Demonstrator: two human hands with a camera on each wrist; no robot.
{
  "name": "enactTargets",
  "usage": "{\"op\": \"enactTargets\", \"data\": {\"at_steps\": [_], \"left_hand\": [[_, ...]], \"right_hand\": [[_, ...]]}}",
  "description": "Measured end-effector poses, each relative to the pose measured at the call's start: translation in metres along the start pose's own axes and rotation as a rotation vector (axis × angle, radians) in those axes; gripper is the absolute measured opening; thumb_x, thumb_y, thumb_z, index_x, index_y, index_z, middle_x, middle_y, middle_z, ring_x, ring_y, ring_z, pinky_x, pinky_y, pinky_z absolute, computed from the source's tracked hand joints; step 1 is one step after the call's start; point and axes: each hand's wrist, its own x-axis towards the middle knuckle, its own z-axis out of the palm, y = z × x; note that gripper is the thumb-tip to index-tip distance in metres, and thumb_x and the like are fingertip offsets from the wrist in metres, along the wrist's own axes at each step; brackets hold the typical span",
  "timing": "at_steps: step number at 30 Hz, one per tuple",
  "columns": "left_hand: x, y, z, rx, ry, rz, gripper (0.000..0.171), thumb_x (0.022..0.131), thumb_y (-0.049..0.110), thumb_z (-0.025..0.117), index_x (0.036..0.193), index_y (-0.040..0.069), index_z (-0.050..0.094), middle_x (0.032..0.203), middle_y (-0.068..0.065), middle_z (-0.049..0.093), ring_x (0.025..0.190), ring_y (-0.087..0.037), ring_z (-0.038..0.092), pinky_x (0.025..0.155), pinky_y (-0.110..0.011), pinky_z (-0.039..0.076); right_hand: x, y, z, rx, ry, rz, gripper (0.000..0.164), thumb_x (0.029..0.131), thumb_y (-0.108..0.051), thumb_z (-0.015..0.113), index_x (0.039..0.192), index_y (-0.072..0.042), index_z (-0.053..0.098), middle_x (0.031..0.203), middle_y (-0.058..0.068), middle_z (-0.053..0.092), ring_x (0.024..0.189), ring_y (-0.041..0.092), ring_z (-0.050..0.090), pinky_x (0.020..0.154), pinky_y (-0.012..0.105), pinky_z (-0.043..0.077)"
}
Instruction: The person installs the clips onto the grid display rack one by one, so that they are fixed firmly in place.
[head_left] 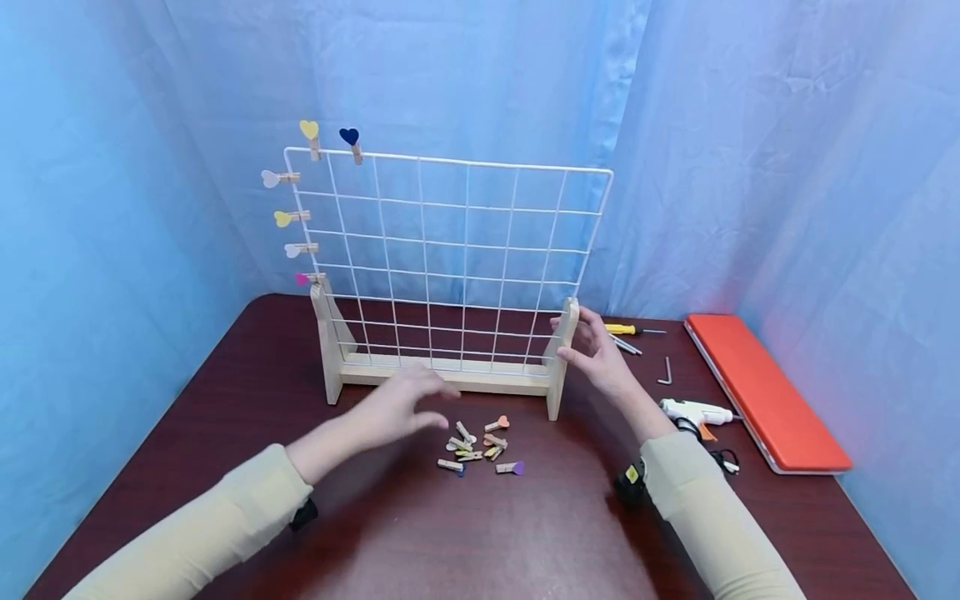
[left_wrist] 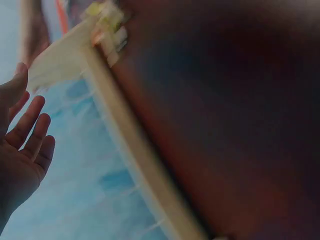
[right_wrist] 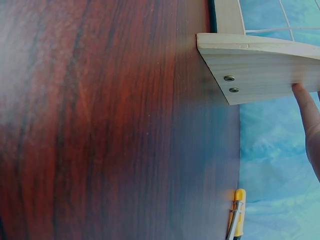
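Observation:
A white wire grid [head_left: 465, 208] stands upright in a wooden stand [head_left: 442, 379]. My right hand [head_left: 600, 354] holds the stand's right side panel [right_wrist: 260, 70]; the thumb lies on its outer face and the fingers reach behind its edge. Apart from the stand, my left hand [head_left: 401, 404] hovers in front of the base with loose fingers and nothing in them. Just right of it lies a pile of small wooden clothespins with hearts [head_left: 468, 454]. Along the grid's left edge and top left several are clipped, among them a dark blue heart clothespin [head_left: 351, 142]. The left wrist view is blurred.
Behind the right hand lie a yellow-handled screwdriver [head_left: 622, 330] and silvery rods [head_left: 626, 344]. Farther right are a hex key [head_left: 666, 372], a white glue gun [head_left: 693, 411] with a black cord, and a long red case [head_left: 765, 392]. Blue curtains [head_left: 825, 167] surround the table.

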Motion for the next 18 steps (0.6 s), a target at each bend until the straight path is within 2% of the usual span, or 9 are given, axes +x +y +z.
{"op": "enactTargets", "data": {"at_steps": [5, 8, 13, 18], "left_hand": [[-0.011, 0.005, 0.033, -0.030, -0.114, 0.047, 0.031, 0.070, 0.030, 0.073, 0.096, 0.015, 0.065, 0.090, 0.008, 0.062, 0.085, -0.008, 0.051, 0.076, -0.025, 0.042], [-0.013, 0.008, 0.046, -0.051, -0.172, 0.039, 0.028, 0.068, 0.030, 0.075, 0.089, 0.016, 0.064, 0.084, 0.008, 0.060, 0.078, -0.007, 0.051, 0.071, -0.020, 0.042], [-0.017, 0.011, 0.059, -0.102, -0.255, 0.016, 0.027, 0.064, 0.029, 0.077, 0.079, 0.016, 0.059, 0.077, 0.007, 0.056, 0.069, -0.007, 0.052, 0.061, -0.012, 0.039], [-0.017, 0.011, 0.065, -0.135, -0.280, 0.015, 0.023, 0.065, 0.023, 0.076, 0.078, 0.017, 0.058, 0.072, 0.009, 0.055, 0.065, 0.000, 0.050, 0.058, -0.008, 0.038]], "right_hand": [[0.003, 0.009, -0.004, 0.000, 0.004, 0.009, 0.065, 0.083, -0.002, 0.059, 0.136, -0.021, 0.027, 0.132, 0.020, 0.043, 0.125, 0.029, 0.035, 0.090, 0.025, 0.041], [0.003, 0.013, -0.005, -0.008, 0.008, 0.010, 0.064, 0.083, -0.004, 0.059, 0.136, -0.023, 0.028, 0.132, 0.019, 0.043, 0.126, 0.027, 0.035, 0.091, 0.027, 0.041], [0.001, 0.005, -0.002, -0.007, 0.002, 0.011, 0.065, 0.083, 0.000, 0.058, 0.137, -0.018, 0.026, 0.131, 0.024, 0.041, 0.124, 0.029, 0.037, 0.091, 0.030, 0.041], [-0.001, -0.005, 0.002, 0.002, 0.004, 0.008, 0.064, 0.083, 0.002, 0.057, 0.136, -0.016, 0.026, 0.130, 0.028, 0.039, 0.123, 0.032, 0.036, 0.088, 0.025, 0.042]]}}
